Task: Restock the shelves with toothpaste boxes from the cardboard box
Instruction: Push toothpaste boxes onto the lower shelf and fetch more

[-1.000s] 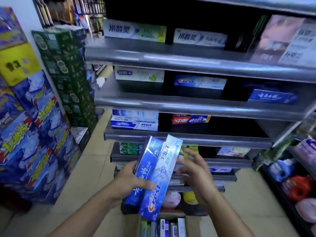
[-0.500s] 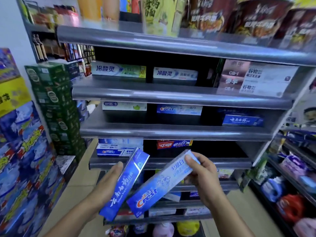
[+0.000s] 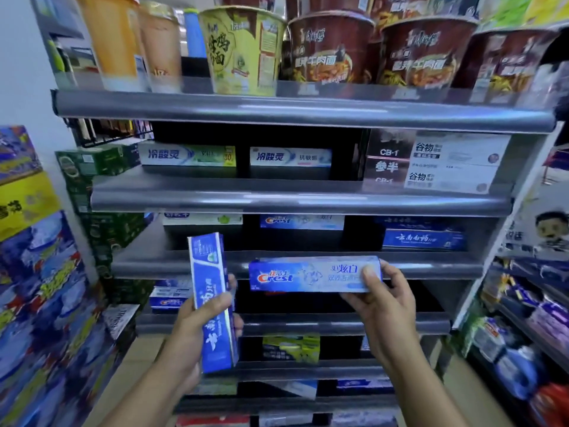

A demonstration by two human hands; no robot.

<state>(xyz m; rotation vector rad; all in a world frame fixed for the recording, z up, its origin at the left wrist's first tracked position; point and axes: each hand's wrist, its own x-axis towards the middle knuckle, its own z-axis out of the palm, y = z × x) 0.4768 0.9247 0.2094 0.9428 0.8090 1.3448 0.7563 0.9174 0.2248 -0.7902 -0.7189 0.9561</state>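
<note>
My left hand point(image 3: 197, 331) grips a dark blue toothpaste box point(image 3: 212, 300), held nearly upright in front of the shelves. My right hand point(image 3: 381, 306) holds a light blue Crest box point(image 3: 311, 274) by its right end, level and lengthwise, just in front of a grey shelf edge point(image 3: 431, 265). On the shelf above that edge lie a Crest box point(image 3: 301, 221), a dark blue box point(image 3: 423, 238) and a white box point(image 3: 201, 218). The cardboard box is out of view.
Instant noodle cups point(image 3: 332, 47) fill the top shelf. More toothpaste boxes point(image 3: 187, 155) sit on the second shelf. Stacked blue and yellow cartons point(image 3: 34, 272) and green cartons point(image 3: 92, 167) stand at the left. Detergent bottles point(image 3: 520, 368) line the racks at the right.
The view has tilted up from the floor to the upper shelves. My right hand took the Crest box from my left hand, turned it level and raised it. The left hand lifted its box upright.
</note>
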